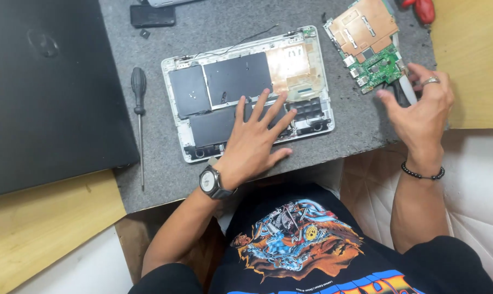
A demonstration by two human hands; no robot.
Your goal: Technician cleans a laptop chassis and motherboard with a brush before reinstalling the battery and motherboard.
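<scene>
Head view, looking down on a grey bench (pixel 165 185); an opened laptop base (pixel 246 92) lies in the middle, white-rimmed, its long axis running left to right with a slight tilt, dark battery cells (pixel 236 77) filling most of it; the left hand (pixel 254 144) lies flat on the near edge of that base, fingers spread and released, holding nothing, fingertips on the dark cells near the middle; a watch (pixel 209 182) sits on that wrist; the right hand (pixel 420 109) hovers at the right edge of the bench, fingers half curled around a dark-handled tool (pixel 400 91) with a pale part, though whether it truly grips it I cannot tell; just beyond and to the left of that hand lies a green circuit board (pixel 366 41) with a copper-coloured shield, lifted out of the base and set apart from it, tilted, its long axis running far-left to near-right; so the board lies nearest the right hand, the base under the left; a screwdriver (pixel 139 117) lies left of the base, shaft pointing near; a closed black laptop (pixel 50 92) rests far left; a red handle (pixel 423 8) shows at the far right.
</scene>
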